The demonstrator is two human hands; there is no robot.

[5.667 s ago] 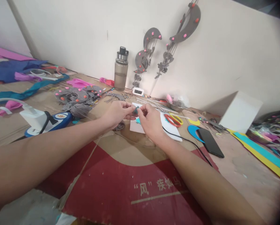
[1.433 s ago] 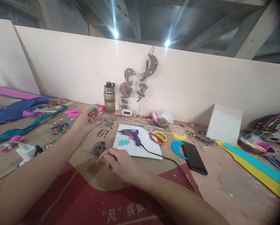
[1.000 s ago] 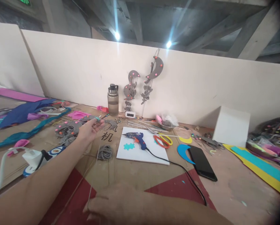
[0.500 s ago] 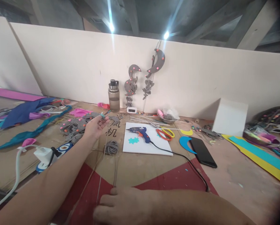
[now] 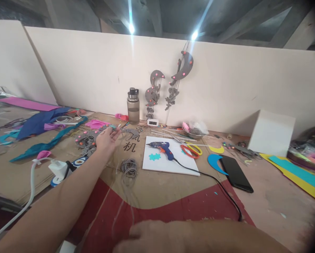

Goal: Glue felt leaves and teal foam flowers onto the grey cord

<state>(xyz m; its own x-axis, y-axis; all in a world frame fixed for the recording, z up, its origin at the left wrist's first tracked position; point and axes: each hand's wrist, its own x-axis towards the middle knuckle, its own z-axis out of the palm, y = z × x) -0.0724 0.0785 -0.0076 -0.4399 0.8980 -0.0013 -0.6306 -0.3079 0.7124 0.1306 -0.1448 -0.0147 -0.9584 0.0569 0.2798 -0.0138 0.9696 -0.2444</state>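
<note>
At left, the left hand point(image 5: 107, 140) pinches a small teal piece point(image 5: 112, 127), likely steadying it; the right hand point(image 5: 154, 236) blurs, grip unclear.

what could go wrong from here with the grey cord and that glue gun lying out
Loose strands of the grey cord trail toward the blurred right hand, so they might tangle.

The black cable runs down to the right forearm in view; a sweep of that arm could perhaps drag the glue gun.

If the gun is hot, which the picture can't show, its glue might mark the white board beneath.
</note>
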